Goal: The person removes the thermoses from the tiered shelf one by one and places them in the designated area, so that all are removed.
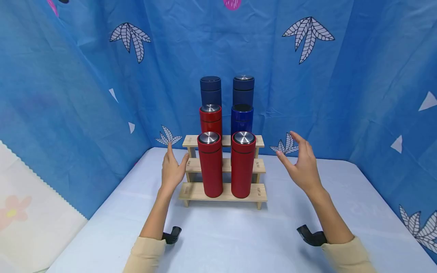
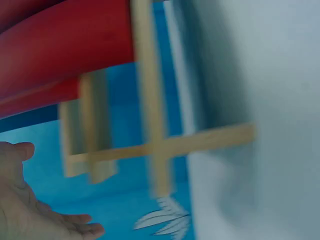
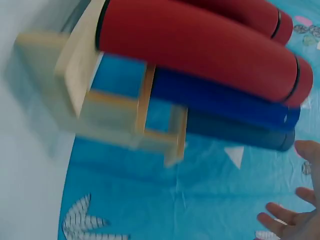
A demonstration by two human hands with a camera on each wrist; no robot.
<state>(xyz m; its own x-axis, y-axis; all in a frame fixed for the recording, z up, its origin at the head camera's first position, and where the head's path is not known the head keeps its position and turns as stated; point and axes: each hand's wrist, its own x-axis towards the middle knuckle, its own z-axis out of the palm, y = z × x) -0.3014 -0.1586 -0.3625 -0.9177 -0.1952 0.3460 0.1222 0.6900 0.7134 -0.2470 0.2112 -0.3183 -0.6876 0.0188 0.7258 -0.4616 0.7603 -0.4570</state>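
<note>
Left hand (image 1: 172,170) spread, grasping nothing | just to its right, red cylindrical bottle with silver metal-look lid (image 1: 210,170), long axis upright on tiered pale-wood stand (image 1: 191,193) | right hand (image 1: 304,167), also unladen, farther off!

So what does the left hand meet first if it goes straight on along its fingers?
Likely the blue leaf-printed fabric curtain, with the left hand passing left of the pale wooden three-tier stand. Depth is unclear, so brushing the stand's edge can't be ruled out.
</note>
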